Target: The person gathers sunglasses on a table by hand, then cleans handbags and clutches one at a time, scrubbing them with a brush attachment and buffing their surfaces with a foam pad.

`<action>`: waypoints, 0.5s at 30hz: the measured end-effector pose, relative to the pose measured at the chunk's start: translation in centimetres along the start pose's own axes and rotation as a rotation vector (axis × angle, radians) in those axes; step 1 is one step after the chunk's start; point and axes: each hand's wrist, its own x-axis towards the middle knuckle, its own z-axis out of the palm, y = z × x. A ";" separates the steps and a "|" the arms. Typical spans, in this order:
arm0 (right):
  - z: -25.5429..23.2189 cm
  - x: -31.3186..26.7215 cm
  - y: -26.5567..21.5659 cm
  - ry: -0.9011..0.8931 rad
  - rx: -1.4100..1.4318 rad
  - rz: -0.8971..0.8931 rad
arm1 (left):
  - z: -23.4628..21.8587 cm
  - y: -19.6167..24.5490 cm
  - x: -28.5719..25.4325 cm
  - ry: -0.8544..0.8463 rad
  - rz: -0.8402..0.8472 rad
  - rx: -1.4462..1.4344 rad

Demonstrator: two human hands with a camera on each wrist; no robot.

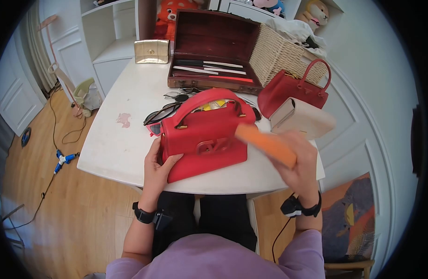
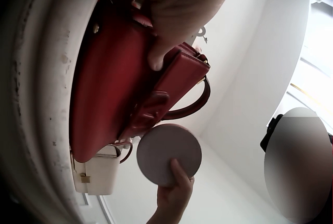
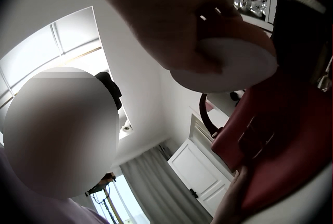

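A red handbag with a top handle and a raised front emblem stands on the white table in front of me. My left hand holds its left end, thumb laid on the front and the other fingers behind the side. In my right hand is a round orange sponge pad, blurred in the head view and raised near the bag's right end. The left wrist view shows the pad's flat grey-white face, with a finger across it. From the right wrist, that pale face appears just above the handbag.
Sunglasses lie behind the handbag. Further back are an open dark red case with strips inside, a gold wallet and a woven basket. On the right stand a dark red handbag and a cream bag.
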 end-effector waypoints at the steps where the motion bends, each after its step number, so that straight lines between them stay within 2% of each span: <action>1: 0.0 -0.7 -0.8 -0.025 0.074 0.001 | 0.1 0.2 0.0 0.001 0.011 0.014; 2: 0.0 -1.0 -1.4 -0.051 0.147 0.002 | 0.1 0.3 0.0 0.004 0.022 0.026; 3: 0.7 -0.7 -2.3 0.037 0.075 -0.157 | 0.2 0.3 0.0 0.013 0.019 0.025; 4: 1.6 -0.1 -2.6 0.031 0.079 -0.156 | 0.3 0.2 0.1 0.010 0.038 0.020; 6: 3.6 0.8 -2.8 0.142 -0.211 -0.411 | 0.2 0.3 0.0 0.005 0.048 0.017; 10: 9.0 -0.6 -1.2 0.112 -0.395 -0.466 | -0.1 0.4 0.1 -0.018 0.049 0.053; 13: 9.4 -3.3 -2.2 -0.103 -0.187 -0.421 | -0.3 -0.1 0.1 -0.021 0.033 0.046; 14: 9.1 -3.1 -2.4 -0.106 -0.184 -0.418 | -0.4 -0.4 0.1 -0.033 0.030 0.072; 15: 8.7 -2.7 -2.5 -0.206 -0.077 -0.383 | -0.5 -0.7 0.2 -0.032 0.024 0.071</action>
